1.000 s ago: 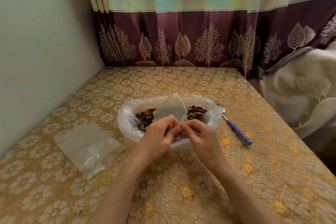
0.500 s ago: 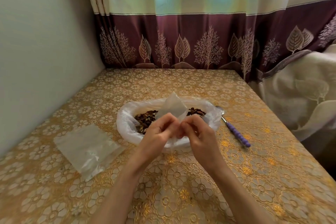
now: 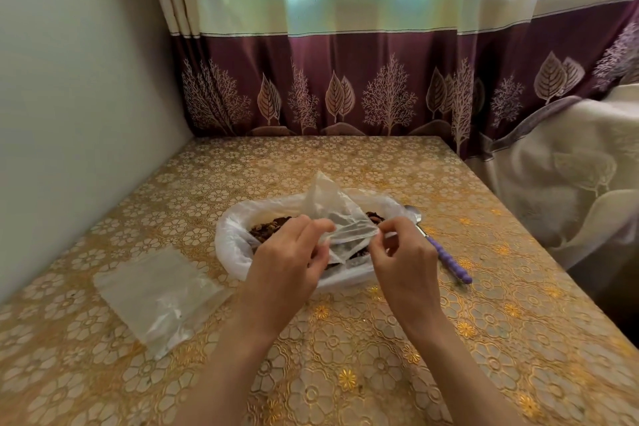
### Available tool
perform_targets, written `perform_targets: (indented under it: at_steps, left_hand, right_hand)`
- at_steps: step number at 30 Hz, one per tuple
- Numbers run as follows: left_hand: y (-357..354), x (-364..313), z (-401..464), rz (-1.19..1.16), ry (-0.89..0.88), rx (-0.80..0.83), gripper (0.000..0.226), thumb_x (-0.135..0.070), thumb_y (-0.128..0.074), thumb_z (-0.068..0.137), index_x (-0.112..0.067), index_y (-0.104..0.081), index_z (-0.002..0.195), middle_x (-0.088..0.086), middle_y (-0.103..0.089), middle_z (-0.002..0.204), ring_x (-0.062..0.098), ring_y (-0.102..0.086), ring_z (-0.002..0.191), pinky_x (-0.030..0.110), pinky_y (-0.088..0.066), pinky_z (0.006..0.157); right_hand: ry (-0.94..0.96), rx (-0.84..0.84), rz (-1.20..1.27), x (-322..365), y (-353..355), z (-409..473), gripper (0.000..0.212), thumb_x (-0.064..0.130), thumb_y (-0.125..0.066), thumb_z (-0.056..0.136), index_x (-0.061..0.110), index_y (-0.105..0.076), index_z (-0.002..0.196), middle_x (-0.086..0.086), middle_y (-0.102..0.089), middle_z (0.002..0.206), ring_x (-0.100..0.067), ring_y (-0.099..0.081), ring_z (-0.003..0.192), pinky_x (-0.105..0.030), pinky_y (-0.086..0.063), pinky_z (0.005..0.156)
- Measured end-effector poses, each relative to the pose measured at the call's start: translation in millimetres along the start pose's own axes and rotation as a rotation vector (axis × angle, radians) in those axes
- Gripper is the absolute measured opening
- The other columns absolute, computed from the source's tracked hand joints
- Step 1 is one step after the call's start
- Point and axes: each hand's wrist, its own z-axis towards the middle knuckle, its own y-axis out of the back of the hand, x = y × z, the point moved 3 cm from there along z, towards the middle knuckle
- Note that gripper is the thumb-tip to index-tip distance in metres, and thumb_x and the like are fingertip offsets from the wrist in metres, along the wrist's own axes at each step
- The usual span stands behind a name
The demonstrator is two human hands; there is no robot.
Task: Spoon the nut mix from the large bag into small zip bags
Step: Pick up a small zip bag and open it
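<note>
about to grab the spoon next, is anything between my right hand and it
Nothing visible blocks it. The spoon lies on the table just right of the right hand, beside the large bag. But that hand and the left hand both pinch the small zip bag.

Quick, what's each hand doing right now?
Left hand: pinching the left edge of the small zip bag.
Right hand: pinching the same bag's right edge.

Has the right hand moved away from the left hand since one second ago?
Yes. The right hand moved right, toward the spoon, apart from the left hand.
</note>
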Motion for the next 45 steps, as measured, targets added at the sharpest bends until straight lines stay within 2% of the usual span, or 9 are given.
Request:
perform_targets:
  at_steps: [9, 15, 17, 20, 23, 27, 36, 41, 45]
  left_hand:
    - [-7.3, 0.3, -2.7, -0.036, -0.081, -0.027, 0.021, -0.034, -0.055, 0.088, -0.015, -0.062, 0.091, -0.013, -0.05, 0.08, 0.005, -0.045, 0.075, 0.022, -0.046, 0.066]
    - [-12.2, 30.3, -8.8, -0.428, 0.536, -0.128, 0.067, -0.061, -0.052, 0.078, -0.029, -0.035, 0.133, -0.012, -0.046, 0.122, 0.004, -0.047, 0.11, 0.021, -0.04, 0.089]
    - [-14.4, 37.7, -10.7, -0.569, 0.69, -0.079, 0.076, -0.06, -0.055, 0.077, -0.031, -0.026, 0.141, -0.013, -0.043, 0.132, 0.005, -0.044, 0.117, 0.023, -0.039, 0.091]
    - [-12.1, 45.5, -12.3, -0.762, 0.814, -0.126, 0.054, -0.026, -0.062, 0.083, -0.021, -0.045, 0.134, -0.01, -0.063, 0.111, 0.006, -0.061, 0.098, 0.021, -0.051, 0.079]
    - [-5.4, 48.7, -11.5, -0.739, 0.8, -0.223, 0.035, -0.005, -0.059, 0.086, -0.013, -0.057, 0.119, -0.005, -0.064, 0.083, -0.001, -0.06, 0.065, 0.014, -0.053, 0.06]
    - [-3.7, 47.1, -9.4, -0.712, 0.749, -0.266, 0.023, -0.003, -0.056, 0.088, -0.015, -0.06, 0.107, -0.009, -0.062, 0.074, -0.003, -0.055, 0.056, 0.014, -0.051, 0.054]
    - [1.8, 49.0, -11.0, -0.53, 0.673, -0.303, 0.009, -0.016, -0.054, 0.089, -0.021, -0.061, 0.091, 0.0, -0.064, 0.076, 0.011, -0.061, 0.061, 0.019, -0.054, 0.056]
    - [12.6, 46.9, -5.7, -0.547, 0.661, -0.369, 0.009, -0.021, -0.051, 0.091, -0.025, -0.056, 0.084, -0.004, -0.061, 0.078, 0.005, -0.063, 0.068, 0.006, -0.047, 0.054]
    - [24.6, 43.9, -1.5, -0.205, 0.47, -0.375, 0.026, -0.034, -0.054, 0.087, -0.014, -0.057, 0.103, 0.002, -0.048, 0.109, 0.023, -0.05, 0.102, 0.027, -0.045, 0.088]
  right_hand:
    - [-0.515, 0.09, 0.539, -14.9, -3.8, -2.1, 0.023, -0.006, -0.043, 0.09, 0.015, -0.05, 0.089, -0.009, -0.069, 0.069, -0.015, -0.067, 0.053, -0.025, -0.052, 0.047]
    - [-0.786, 0.207, 0.904, -27.6, -9.9, -0.2, 0.012, -0.004, -0.049, 0.091, 0.005, -0.056, 0.09, -0.007, -0.069, 0.075, -0.013, -0.065, 0.059, -0.022, -0.05, 0.047]
    - [-0.764, 0.29, 0.949, -26.3, -13.5, -1.5, 0.01, -0.005, -0.052, 0.088, 0.002, -0.059, 0.091, -0.016, -0.066, 0.089, -0.018, -0.065, 0.069, -0.025, -0.052, 0.053]
    - [-0.703, 0.327, 0.965, -23.6, -14.5, -3.3, 0.013, -0.003, -0.059, 0.086, 0.0, -0.06, 0.099, -0.016, -0.067, 0.092, -0.021, -0.067, 0.073, -0.027, -0.053, 0.059]
    - [-0.565, 0.207, 0.696, -25.0, -9.0, -0.1, 0.016, 0.004, -0.066, 0.084, 0.013, -0.059, 0.095, -0.009, -0.069, 0.089, -0.021, -0.067, 0.078, -0.023, -0.054, 0.062]
    - [-0.227, 0.129, 0.439, -16.1, -3.3, 4.1, 0.023, 0.003, -0.071, 0.08, 0.023, -0.059, 0.077, -0.003, -0.065, 0.078, -0.02, -0.063, 0.073, -0.024, -0.052, 0.068]
    - [-0.169, 0.352, 0.597, -9.8, -6.1, 2.8, 0.041, 0.012, -0.074, 0.076, 0.041, -0.062, 0.103, 0.012, -0.071, 0.093, -0.004, -0.067, 0.089, -0.013, -0.051, 0.071]
    - [-0.181, 0.393, 0.617, -8.6, -5.2, 2.8, 0.04, 0.02, -0.076, 0.074, 0.042, -0.063, 0.105, 0.01, -0.072, 0.098, -0.005, -0.067, 0.093, -0.016, -0.053, 0.07]
    - [-0.152, 0.429, 0.573, -8.1, -3.9, 3.6, 0.042, 0.027, -0.076, 0.071, 0.033, -0.062, 0.111, 0.008, -0.068, 0.107, -0.003, -0.066, 0.095, -0.019, -0.055, 0.073]
